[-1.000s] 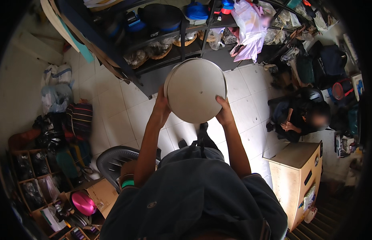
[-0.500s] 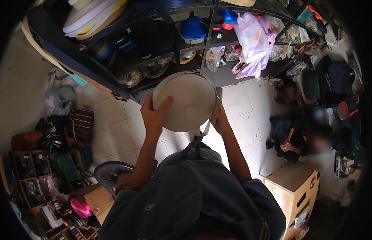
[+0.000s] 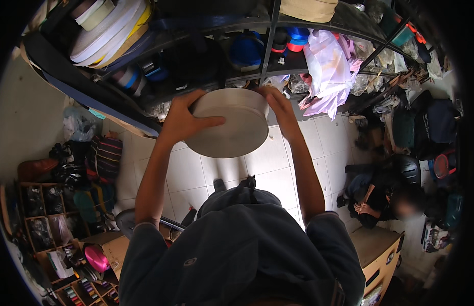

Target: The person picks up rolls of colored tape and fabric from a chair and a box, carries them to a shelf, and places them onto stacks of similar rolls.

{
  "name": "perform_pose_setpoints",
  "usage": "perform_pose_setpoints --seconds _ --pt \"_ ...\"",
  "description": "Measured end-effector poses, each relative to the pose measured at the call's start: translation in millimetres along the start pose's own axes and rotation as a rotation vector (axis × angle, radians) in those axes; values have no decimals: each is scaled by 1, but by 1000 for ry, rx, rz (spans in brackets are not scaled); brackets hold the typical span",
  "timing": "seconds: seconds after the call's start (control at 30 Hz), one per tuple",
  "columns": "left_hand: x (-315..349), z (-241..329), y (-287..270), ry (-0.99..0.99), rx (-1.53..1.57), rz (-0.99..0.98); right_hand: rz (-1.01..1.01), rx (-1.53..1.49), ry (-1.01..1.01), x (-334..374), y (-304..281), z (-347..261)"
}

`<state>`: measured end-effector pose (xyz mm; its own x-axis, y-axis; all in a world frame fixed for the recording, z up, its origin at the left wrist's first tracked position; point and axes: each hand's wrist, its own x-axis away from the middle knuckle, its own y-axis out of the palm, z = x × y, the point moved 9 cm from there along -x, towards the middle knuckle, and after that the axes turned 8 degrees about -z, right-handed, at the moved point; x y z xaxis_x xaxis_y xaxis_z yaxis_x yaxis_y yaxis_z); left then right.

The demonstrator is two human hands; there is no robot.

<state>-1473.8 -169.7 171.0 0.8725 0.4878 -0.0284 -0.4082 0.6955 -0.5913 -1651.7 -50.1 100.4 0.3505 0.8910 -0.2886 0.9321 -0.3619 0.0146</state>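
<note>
A large roll of grey webbing (image 3: 229,130) is held up in front of me, tilted so that its flat face and its far edge both show. My left hand (image 3: 188,118) grips its left side, with the thumb laid across the flat face and the fingers behind the rim. On the right side, my right hand (image 3: 277,106) clasps the rim near its far edge; part of those fingers is hidden. Just beyond the roll is a dark shelf rack (image 3: 216,76) holding more webbing rolls, among them a blue roll (image 3: 247,51).
White, grey and yellow rolls (image 3: 112,33) fill the upper left shelf. A pale plastic bag (image 3: 326,71) hangs from the rack. At right a person (image 3: 374,199) sits low, beyond a wooden cabinet (image 3: 377,250). Compartment shelves (image 3: 45,217) and a pink roll (image 3: 96,258) are at left.
The roll has tipped, so its edge now shows. My hands have moved farther out with it, toward the rack, and my right hand has shifted up along the rim.
</note>
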Motion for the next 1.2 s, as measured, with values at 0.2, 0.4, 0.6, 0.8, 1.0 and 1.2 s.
perform_pose_setpoints --seconds 0.2,0.4,0.6,0.8,1.0,1.2 --pt "-33 19 -18 64 -43 -41 -165 109 33 -46 5 -15" --pt "-37 -1 -42 35 60 47 -65 -56 107 -46 9 -4" --pt "-39 -33 -54 36 429 182 188 -105 7 -38 5 17" --pt "-43 -48 -60 82 644 297 341 -172 33 -27 12 17" --pt "-41 -62 -64 142 821 389 278 68 -215 -26 33 -18" --pt "-41 -54 -60 184 903 449 281 -246 -53 -32 41 8"
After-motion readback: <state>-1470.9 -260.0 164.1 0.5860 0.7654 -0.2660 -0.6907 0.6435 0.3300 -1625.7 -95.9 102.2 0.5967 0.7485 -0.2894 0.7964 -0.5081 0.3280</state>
